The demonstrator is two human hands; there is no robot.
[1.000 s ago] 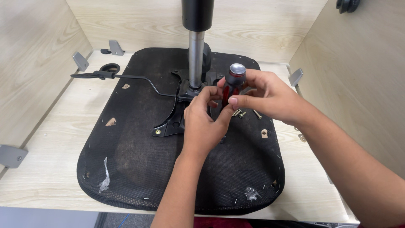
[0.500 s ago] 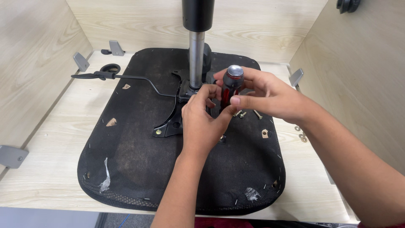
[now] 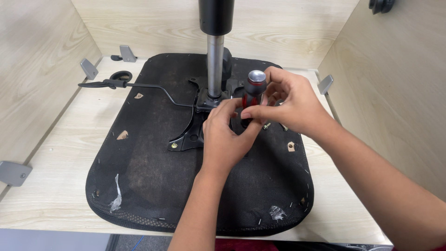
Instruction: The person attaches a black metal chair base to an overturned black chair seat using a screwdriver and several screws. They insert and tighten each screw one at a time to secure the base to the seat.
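An upturned black chair seat (image 3: 153, 172) lies on the wooden table, with a black metal mechanism plate (image 3: 193, 135) bolted to its underside and a steel gas-lift column (image 3: 215, 65) rising from it. My right hand (image 3: 290, 104) grips the red and black handle of a screwdriver (image 3: 253, 90) standing upright on the plate. My left hand (image 3: 227, 135) rests against the lower part of the screwdriver, fingers closed around its shaft near the plate. The tip is hidden by my fingers. Loose screws (image 3: 274, 125) lie on the seat just right of my hands.
A thin black lever (image 3: 134, 86) sticks out left from the mechanism. Wooden walls enclose the table on left, back and right, with grey metal brackets (image 3: 88, 69) at the corners and one bracket (image 3: 14, 173) at the left front edge.
The screwdriver has stayed upright at the same spot; my right fingers have shifted slightly around its handle. My left hand keeps its place by the shaft.
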